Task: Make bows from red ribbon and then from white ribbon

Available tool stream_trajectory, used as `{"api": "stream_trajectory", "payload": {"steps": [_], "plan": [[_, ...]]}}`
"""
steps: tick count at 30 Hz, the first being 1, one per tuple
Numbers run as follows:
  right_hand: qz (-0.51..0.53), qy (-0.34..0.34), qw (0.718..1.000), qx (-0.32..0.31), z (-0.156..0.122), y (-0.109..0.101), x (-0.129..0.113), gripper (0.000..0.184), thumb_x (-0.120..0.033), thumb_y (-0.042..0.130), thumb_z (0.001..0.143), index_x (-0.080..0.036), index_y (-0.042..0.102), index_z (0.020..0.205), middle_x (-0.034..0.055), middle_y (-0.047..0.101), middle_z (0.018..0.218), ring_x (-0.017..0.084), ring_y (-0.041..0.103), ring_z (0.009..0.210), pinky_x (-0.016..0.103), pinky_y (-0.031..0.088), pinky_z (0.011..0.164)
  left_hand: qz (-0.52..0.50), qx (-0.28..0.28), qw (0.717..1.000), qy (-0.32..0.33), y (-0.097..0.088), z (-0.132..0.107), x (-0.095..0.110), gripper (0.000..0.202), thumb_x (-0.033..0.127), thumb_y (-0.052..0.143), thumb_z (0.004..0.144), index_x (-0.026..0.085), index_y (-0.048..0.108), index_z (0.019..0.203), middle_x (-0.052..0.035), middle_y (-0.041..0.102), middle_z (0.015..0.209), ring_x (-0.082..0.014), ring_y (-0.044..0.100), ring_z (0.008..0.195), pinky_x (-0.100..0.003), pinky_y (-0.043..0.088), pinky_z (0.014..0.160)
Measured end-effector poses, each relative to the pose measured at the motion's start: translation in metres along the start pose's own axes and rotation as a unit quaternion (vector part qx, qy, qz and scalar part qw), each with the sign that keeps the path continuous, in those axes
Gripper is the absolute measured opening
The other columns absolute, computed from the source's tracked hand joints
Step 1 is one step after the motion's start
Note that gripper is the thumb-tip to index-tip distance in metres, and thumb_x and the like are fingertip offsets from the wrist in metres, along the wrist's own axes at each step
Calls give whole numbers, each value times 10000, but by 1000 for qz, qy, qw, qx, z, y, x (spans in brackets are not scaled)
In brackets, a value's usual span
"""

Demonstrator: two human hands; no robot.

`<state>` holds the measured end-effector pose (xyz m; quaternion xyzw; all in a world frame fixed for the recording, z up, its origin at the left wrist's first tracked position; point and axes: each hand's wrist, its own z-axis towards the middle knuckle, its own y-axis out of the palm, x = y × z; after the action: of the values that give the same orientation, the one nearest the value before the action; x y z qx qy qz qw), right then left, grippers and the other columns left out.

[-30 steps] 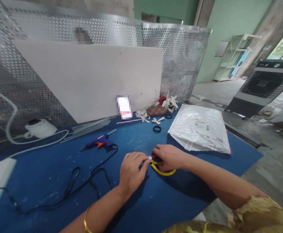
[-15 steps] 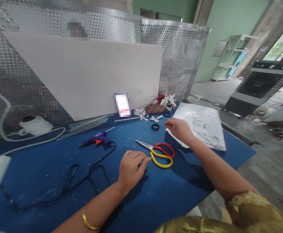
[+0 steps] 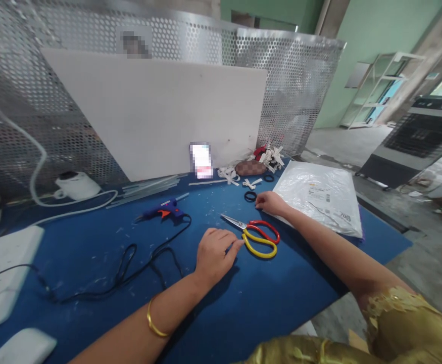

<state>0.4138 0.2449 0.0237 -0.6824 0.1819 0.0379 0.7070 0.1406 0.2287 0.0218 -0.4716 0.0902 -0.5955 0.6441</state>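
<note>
Blue bench [image 3: 243,308] is showing on my feed. Scissors [image 3: 245,227] are lying between the hands, probably for easy reach, tips pointing back-left, long axis running diagonally. Left hand [image 3: 216,255] is curling narrowly beside them, right hand [image 3: 273,203] beside a black band [image 3: 249,200]; I can't tell if either is gripping.

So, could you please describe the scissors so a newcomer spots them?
Find the blue table, then the white parcel on its right side. Nearer and to the left, by the left hand, lie the scissors: unlike their neighbours, they have one red handle and one yellow.
</note>
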Motion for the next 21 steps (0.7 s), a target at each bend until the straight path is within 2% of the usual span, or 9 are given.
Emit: {"api": "stream_trajectory", "payload": {"steps": [7, 12, 15, 19, 21], "plan": [[29, -6, 998, 46, -4, 8, 1, 73, -226, 574, 783, -178, 624, 760, 26, 644, 822, 142, 553, 745, 217, 339, 619, 2, 3, 1000, 14, 0, 0, -1, 250, 302, 493, 888, 188, 611, 700, 4, 670, 745, -130, 580, 722, -327, 358, 766], [77, 8, 993, 92, -8, 12, 3, 117, -222, 469, 831, -180, 578, 832, -7, 615, 704, 127, 550, 650, 211, 365, 594, 3, 1, 1000, 19, 0, 0, -1, 253, 285, 482, 889, 184, 617, 700, -5, 672, 750, -130, 584, 721, -328, 365, 770], [111, 11, 988, 111, -8, 10, 4, 122, -230, 479, 815, -178, 579, 862, -11, 622, 706, 123, 565, 627, 211, 396, 594, 3, 5, 1000, 18, 0, 0, -1, 267, 291, 480, 890, 183, 617, 688, -10, 671, 743, -129, 580, 710, -328, 369, 762], [168, -64, 974, 135, 6, -1, -16, 185, -222, 539, 787, -179, 625, 945, -13, 641, 711, 121, 586, 638, 214, 422, 643, -5, -5, 1000, 13, 1, 0, 0, 275, 298, 478, 893, 179, 613, 685, -8, 666, 732, -128, 576, 709, -326, 368, 756], [138, -111, 977, 122, 22, -6, -35, 183, -205, 553, 791, -189, 657, 941, -7, 659, 751, 122, 597, 685, 209, 416, 677, -9, -12, 1000, 10, 2, 0, 0, 272, 301, 486, 891, 178, 611, 682, -6, 665, 731, -127, 575, 712, -327, 365, 758]]}}
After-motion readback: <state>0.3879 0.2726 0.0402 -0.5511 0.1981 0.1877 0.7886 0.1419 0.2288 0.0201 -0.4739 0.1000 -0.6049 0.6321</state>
